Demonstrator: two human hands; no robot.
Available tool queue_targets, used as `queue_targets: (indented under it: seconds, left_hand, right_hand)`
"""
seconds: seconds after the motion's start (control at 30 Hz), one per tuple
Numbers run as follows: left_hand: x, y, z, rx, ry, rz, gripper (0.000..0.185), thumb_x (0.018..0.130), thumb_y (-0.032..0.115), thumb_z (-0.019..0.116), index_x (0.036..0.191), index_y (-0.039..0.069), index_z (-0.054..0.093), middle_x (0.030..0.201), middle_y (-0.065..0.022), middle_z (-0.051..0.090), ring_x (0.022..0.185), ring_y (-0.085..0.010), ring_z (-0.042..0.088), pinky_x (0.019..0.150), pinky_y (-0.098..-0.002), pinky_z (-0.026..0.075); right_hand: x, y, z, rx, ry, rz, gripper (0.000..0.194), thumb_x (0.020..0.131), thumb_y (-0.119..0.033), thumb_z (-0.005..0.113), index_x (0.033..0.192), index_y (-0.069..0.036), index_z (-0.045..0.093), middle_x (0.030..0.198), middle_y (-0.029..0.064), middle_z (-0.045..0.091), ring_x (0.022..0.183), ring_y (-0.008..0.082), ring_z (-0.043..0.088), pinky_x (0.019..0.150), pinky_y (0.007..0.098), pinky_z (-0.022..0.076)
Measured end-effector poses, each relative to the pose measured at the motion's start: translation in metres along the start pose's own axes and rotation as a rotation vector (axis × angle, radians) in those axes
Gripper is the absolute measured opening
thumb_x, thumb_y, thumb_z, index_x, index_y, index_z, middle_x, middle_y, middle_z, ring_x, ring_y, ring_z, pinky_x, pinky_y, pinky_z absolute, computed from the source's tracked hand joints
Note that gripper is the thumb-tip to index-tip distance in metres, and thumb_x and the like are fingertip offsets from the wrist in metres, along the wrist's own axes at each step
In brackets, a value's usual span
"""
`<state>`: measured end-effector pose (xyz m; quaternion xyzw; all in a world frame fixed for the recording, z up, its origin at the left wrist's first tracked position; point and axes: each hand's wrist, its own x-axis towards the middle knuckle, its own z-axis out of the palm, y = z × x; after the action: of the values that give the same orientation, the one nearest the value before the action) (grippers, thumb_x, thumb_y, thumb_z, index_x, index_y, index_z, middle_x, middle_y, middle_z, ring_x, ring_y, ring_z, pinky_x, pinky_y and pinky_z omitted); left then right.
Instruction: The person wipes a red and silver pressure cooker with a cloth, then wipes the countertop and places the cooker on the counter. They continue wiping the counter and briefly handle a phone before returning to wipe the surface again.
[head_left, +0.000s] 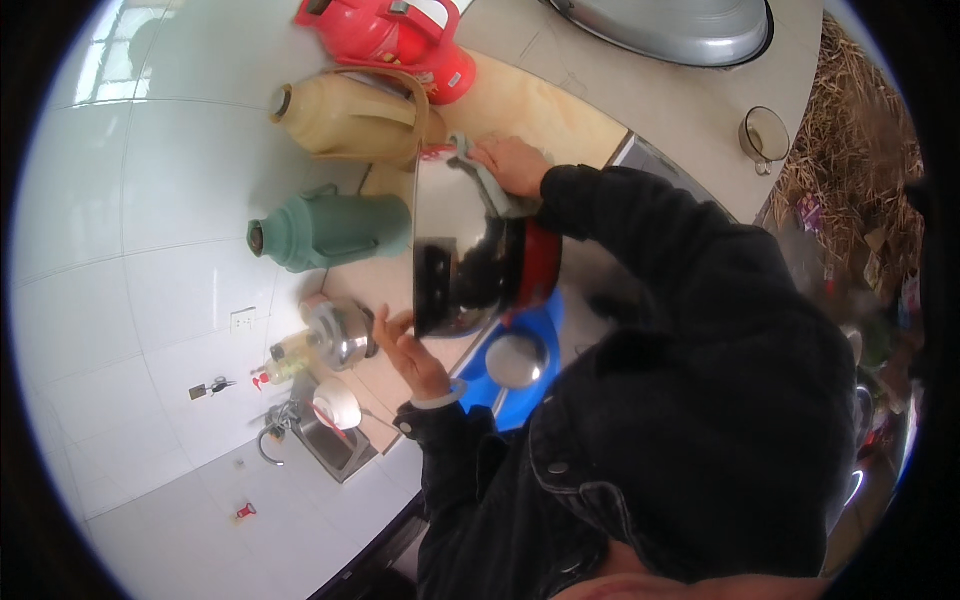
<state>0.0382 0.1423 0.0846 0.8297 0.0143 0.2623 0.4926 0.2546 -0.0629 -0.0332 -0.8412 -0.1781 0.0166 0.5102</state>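
A large shiny steel vessel (469, 247) with a red lower part is in front of me, its rim facing the tiled wall. My right hand (514, 165) presses a folded grey-green cloth (487, 180) against its outside. At the other end of the rim is my left hand (411, 360), fingers extended and apart; part of it is hidden by the vessel, and whether it bears any weight cannot be told. A blue plastic basin (471, 369) lies below, with a steel ladle (517, 358) in it.
Along the wall stand a green thermos flask (337, 231), a beige one (352, 116) and a red one (390, 37). To the left are a steel kettle (341, 334) and a sink (330, 450). At right are a large metal lid (675, 30), a glass cup (763, 135) and straw (862, 127).
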Motion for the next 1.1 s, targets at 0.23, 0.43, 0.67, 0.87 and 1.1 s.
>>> queue_targets:
  seconds: [0.23,0.43,0.67,0.87,1.1]
  left_hand:
    - [0.026,0.062,0.035,0.500,-0.376,-0.051,0.037,0.085,0.018,0.071,0.114,-0.002,0.060,0.095,-0.0219,0.067,0.085,-0.0344,0.068,0.075,-0.0373,0.052]
    - [0.028,0.051,0.026,0.343,-0.193,-0.179,0.025,0.087,0.007,0.064,0.109,-0.005,0.063,0.095,-0.0164,0.069,0.086,-0.0237,0.067,0.078,-0.0299,0.050]
    - [0.013,0.037,0.016,0.253,-0.096,-0.096,0.020,0.096,0.011,0.056,0.105,-0.004,0.066,0.091,-0.0073,0.068,0.081,-0.0145,0.061,0.075,-0.0269,0.047]
    - [0.004,0.028,-0.002,0.132,-0.115,0.000,0.031,0.099,0.023,0.053,0.108,-0.004,0.065,0.088,-0.0101,0.069,0.080,-0.0160,0.064,0.074,-0.0263,0.050]
    - [-0.002,0.028,-0.002,0.324,-0.056,-0.020,0.028,0.098,0.021,0.052,0.103,-0.002,0.067,0.087,-0.0116,0.069,0.078,-0.0171,0.065,0.073,-0.0275,0.050]
  right_hand:
    - [-0.032,0.002,0.009,0.125,0.165,0.053,0.040,0.100,-0.039,0.042,0.105,-0.004,0.061,0.110,0.0234,0.061,0.102,0.0426,0.056,0.090,0.0472,0.0451]
    - [-0.035,0.019,-0.056,0.744,0.169,0.516,0.037,0.098,-0.034,0.049,0.114,-0.003,0.061,0.106,0.0182,0.065,0.099,0.0294,0.062,0.086,0.0378,0.0481]
    - [-0.080,-0.073,-0.022,0.341,0.107,-0.422,0.056,0.091,-0.031,0.063,0.138,-0.006,0.044,0.144,0.0225,0.039,0.132,0.0343,0.040,0.110,0.0433,0.0326]
    - [-0.027,-0.021,0.003,0.118,-0.460,0.099,0.054,0.095,-0.046,0.048,0.129,-0.003,0.048,0.130,0.0292,0.048,0.122,0.0431,0.045,0.100,0.0434,0.0410]
    - [-0.109,-0.050,0.032,0.069,0.045,0.106,0.054,0.094,-0.035,0.051,0.132,0.002,0.043,0.127,0.0304,0.048,0.115,0.0459,0.049,0.099,0.0464,0.0408]
